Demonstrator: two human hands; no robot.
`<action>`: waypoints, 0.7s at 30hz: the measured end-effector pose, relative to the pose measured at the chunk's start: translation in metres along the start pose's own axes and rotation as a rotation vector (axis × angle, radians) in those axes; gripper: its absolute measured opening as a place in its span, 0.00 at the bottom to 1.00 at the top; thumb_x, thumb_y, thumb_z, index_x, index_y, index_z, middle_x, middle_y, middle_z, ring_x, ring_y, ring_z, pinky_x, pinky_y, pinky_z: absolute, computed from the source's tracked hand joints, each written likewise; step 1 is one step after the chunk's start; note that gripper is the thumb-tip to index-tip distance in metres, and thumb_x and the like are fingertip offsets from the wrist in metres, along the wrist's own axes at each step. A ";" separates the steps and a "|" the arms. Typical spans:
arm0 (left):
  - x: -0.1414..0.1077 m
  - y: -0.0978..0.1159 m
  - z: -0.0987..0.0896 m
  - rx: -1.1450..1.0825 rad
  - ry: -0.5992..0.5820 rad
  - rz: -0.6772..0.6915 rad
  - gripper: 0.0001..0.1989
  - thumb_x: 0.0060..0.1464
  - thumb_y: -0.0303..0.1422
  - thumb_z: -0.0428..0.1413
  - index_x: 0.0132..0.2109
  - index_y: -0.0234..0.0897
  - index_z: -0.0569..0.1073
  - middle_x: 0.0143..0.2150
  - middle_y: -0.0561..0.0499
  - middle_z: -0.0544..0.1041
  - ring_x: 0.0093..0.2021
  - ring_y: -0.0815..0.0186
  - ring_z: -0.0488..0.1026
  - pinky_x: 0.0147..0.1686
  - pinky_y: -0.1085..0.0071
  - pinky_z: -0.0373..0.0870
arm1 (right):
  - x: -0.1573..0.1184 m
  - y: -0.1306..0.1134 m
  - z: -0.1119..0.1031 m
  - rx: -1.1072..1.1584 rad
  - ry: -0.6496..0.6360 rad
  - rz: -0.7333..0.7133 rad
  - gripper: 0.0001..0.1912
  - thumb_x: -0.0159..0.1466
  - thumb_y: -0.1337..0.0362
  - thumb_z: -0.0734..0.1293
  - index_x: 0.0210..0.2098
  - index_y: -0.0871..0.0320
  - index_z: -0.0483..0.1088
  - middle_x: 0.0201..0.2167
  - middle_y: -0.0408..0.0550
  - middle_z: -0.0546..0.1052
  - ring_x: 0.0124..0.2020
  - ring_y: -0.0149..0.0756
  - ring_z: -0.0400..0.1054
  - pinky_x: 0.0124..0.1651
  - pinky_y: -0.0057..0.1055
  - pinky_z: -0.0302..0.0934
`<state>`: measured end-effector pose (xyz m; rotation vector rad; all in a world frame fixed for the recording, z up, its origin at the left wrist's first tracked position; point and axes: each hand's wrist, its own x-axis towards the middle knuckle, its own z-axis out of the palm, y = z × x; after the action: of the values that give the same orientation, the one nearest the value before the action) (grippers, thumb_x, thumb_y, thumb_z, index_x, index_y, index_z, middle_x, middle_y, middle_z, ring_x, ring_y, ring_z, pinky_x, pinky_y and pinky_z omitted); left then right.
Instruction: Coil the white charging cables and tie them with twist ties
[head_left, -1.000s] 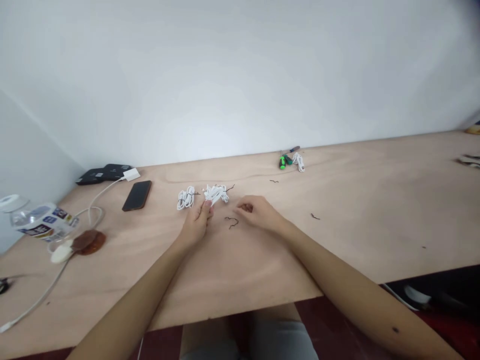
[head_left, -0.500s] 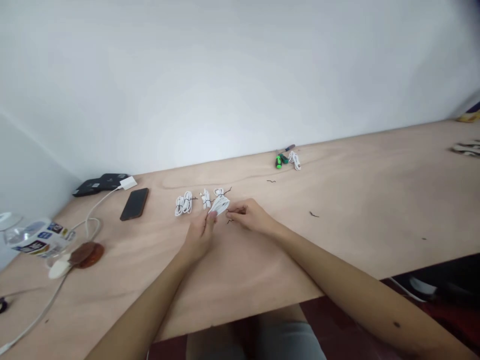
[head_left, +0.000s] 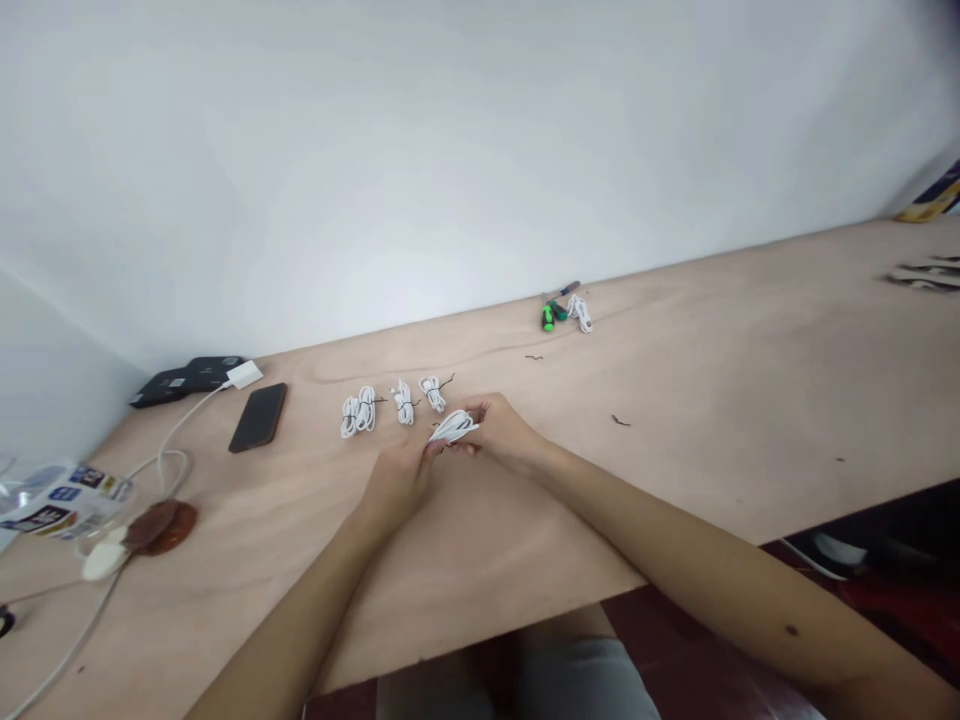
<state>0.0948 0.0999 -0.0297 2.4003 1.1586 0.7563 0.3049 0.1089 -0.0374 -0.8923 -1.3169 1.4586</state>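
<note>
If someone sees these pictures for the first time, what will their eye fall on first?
The eye goes first to the left hand and right hand, which hold a small bundle of white cable near the middle of the plywood tabletop. Just beyond them, three white cable bundles lie in a row. Further away, a dark smartphone lies to the left, and a green-handled screwdriver lies near the far edge.

The plywood worktop (head_left: 697, 420) holds white cable bundles (head_left: 405, 402) just beyond the hands (head_left: 401, 478), a phone (head_left: 258, 417) to their left, and screwdrivers (head_left: 548, 318) farther ahead.
</note>
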 end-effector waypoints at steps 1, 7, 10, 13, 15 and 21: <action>0.000 0.000 0.000 0.017 0.010 -0.021 0.13 0.73 0.38 0.45 0.41 0.40 0.70 0.34 0.47 0.75 0.33 0.58 0.71 0.35 0.68 0.58 | 0.000 0.000 0.000 0.016 0.012 0.012 0.12 0.55 0.63 0.77 0.38 0.62 0.82 0.27 0.46 0.81 0.22 0.28 0.67 0.23 0.24 0.58; 0.003 -0.004 0.000 0.008 0.105 -0.098 0.16 0.74 0.39 0.44 0.37 0.40 0.68 0.31 0.49 0.73 0.31 0.60 0.68 0.34 0.68 0.58 | 0.000 -0.001 0.000 0.238 -0.021 0.068 0.16 0.56 0.59 0.81 0.40 0.61 0.84 0.36 0.51 0.84 0.33 0.30 0.74 0.38 0.28 0.70; 0.003 -0.003 0.000 -0.085 0.137 -0.094 0.17 0.74 0.41 0.44 0.38 0.40 0.68 0.33 0.49 0.74 0.34 0.59 0.70 0.37 0.67 0.61 | -0.001 -0.004 0.001 0.339 -0.077 0.067 0.17 0.55 0.59 0.82 0.41 0.60 0.84 0.42 0.52 0.84 0.39 0.33 0.76 0.45 0.31 0.71; 0.002 0.001 0.001 -0.186 0.169 -0.087 0.18 0.74 0.43 0.44 0.38 0.40 0.69 0.34 0.48 0.74 0.35 0.59 0.70 0.38 0.67 0.62 | -0.003 -0.003 0.007 0.323 -0.118 0.039 0.19 0.55 0.59 0.82 0.44 0.58 0.83 0.45 0.53 0.84 0.40 0.35 0.76 0.46 0.33 0.71; 0.001 0.003 0.004 -0.255 0.176 -0.095 0.20 0.74 0.45 0.44 0.37 0.40 0.69 0.33 0.49 0.73 0.34 0.60 0.69 0.37 0.67 0.62 | -0.004 -0.001 0.014 0.268 -0.085 -0.024 0.18 0.56 0.58 0.81 0.43 0.58 0.83 0.43 0.51 0.84 0.38 0.35 0.76 0.44 0.33 0.70; -0.005 0.008 0.012 -0.543 0.177 -0.193 0.23 0.73 0.50 0.45 0.36 0.38 0.67 0.29 0.53 0.66 0.29 0.66 0.61 0.30 0.70 0.59 | -0.006 0.004 0.033 0.105 0.069 -0.208 0.14 0.61 0.53 0.78 0.41 0.55 0.82 0.35 0.47 0.81 0.34 0.36 0.70 0.37 0.32 0.63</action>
<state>0.1050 0.0900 -0.0363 1.7792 1.0605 1.0731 0.2751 0.0934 -0.0368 -0.7088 -1.2316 1.3103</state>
